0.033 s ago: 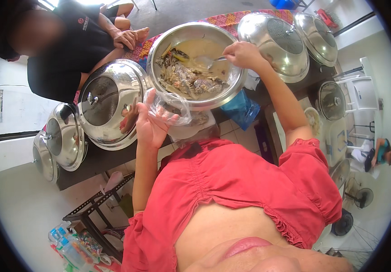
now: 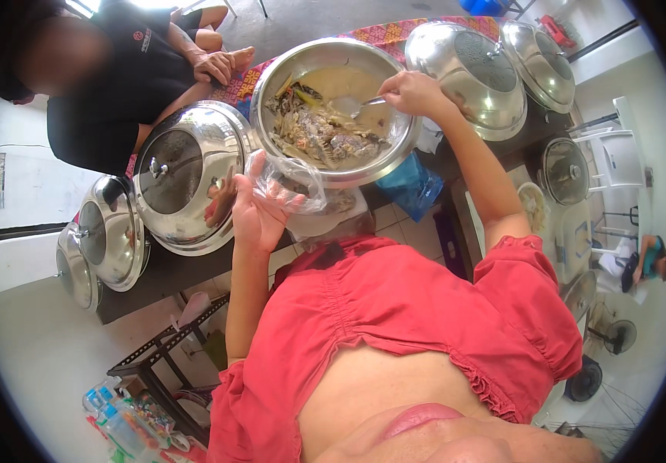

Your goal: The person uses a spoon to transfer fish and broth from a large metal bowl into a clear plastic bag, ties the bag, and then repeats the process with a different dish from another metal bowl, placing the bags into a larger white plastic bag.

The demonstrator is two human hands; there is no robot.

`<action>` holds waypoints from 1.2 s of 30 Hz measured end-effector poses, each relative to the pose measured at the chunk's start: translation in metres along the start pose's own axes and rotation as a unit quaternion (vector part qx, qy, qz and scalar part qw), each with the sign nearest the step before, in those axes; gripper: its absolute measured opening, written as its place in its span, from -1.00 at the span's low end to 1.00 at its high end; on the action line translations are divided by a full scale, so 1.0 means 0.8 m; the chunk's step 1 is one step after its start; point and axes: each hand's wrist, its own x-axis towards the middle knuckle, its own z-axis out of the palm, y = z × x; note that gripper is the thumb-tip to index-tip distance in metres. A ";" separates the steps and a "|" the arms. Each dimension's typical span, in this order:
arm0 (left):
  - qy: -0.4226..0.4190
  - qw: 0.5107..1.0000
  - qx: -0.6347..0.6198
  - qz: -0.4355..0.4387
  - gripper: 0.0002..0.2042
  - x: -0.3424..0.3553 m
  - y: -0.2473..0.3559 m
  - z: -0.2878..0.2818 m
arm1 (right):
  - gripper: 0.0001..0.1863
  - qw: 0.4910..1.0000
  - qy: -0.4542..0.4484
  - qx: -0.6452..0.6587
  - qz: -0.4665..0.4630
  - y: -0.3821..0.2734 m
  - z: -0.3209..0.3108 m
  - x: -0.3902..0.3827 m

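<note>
Left hand (image 2: pixel 256 212) is holding a clear plastic bag (image 2: pixel 290 181) open, fingers curled round its mouth. A lidded steel pot (image 2: pixel 182 181) is sitting just left of it. Above and right, the open steel basin (image 2: pixel 333 108) of stewed food is crowding the bag. Right hand (image 2: pixel 414 92) is gripping a spoon (image 2: pixel 356 104) inside it; another lidded pot (image 2: pixel 472 73) is sitting right of that hand.

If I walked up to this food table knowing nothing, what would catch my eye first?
Most likely the big open steel bowl of stewed food at the middle of the table, where the right hand dips a spoon. Just below it, the left hand holds up a clear plastic bag. Shiny domed lids cover the pots on either side, and a person in a black shirt sits across the table.
</note>
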 end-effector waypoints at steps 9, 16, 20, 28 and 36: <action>-0.039 0.999 -0.033 -0.008 -0.48 0.005 0.003 -0.013 | -0.71 0.991 0.028 0.130 0.008 0.024 -0.042 -0.004; -0.076 0.996 -0.040 -0.018 -0.48 0.007 0.007 -0.019 | -0.75 0.997 0.047 0.062 -0.003 0.007 -0.049 -0.016; -0.070 0.997 -0.040 -0.016 -0.47 0.006 0.008 -0.014 | -0.78 0.998 0.050 0.027 0.040 0.009 -0.048 -0.016; -0.088 0.996 -0.023 -0.005 -0.48 0.001 0.008 -0.023 | -0.83 0.980 0.160 -0.097 -0.059 -0.028 -0.032 -0.018; -0.076 0.997 -0.030 -0.016 -0.47 0.001 0.007 -0.017 | -0.82 0.986 0.123 -0.045 -0.101 -0.034 0.021 0.002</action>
